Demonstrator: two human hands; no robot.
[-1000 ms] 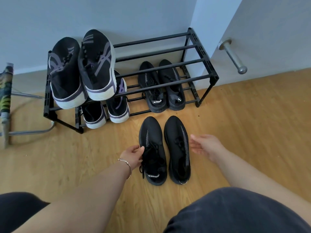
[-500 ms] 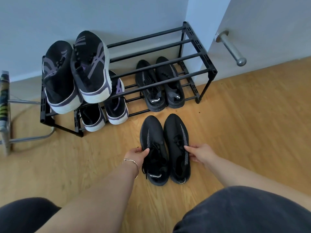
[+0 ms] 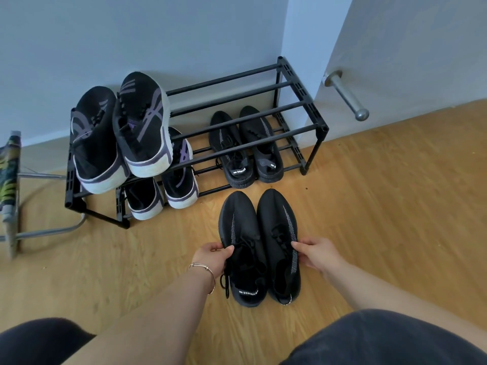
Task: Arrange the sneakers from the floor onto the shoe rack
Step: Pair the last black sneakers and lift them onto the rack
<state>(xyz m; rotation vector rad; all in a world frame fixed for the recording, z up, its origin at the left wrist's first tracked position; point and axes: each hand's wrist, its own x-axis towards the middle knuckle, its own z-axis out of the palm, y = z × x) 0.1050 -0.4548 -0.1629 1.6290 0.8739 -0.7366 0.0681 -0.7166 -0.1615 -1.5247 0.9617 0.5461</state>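
Two black sneakers lie side by side on the wooden floor, toes toward the rack. My left hand (image 3: 212, 258) grips the outer side of the left black sneaker (image 3: 241, 241). My right hand (image 3: 316, 252) grips the outer side of the right black sneaker (image 3: 278, 233). The black two-tier shoe rack (image 3: 297, 98) stands against the wall. Black-and-purple sneakers with white soles (image 3: 142, 127) sit on its top tier at the left, a similar pair (image 3: 179, 177) below. Another black pair (image 3: 246, 146) rests on the lower tier at the right.
The right half of the rack's top tier holds no shoes. A door with a metal lever handle (image 3: 345, 96) stands to the right of the rack. A metal-framed stand (image 3: 11, 191) sits at the far left. My knees fill the bottom of the view.
Both hands moved inward from beside the black pair on the floor and closed on the sneakers' outer sides. The shoes have not visibly left the floor.
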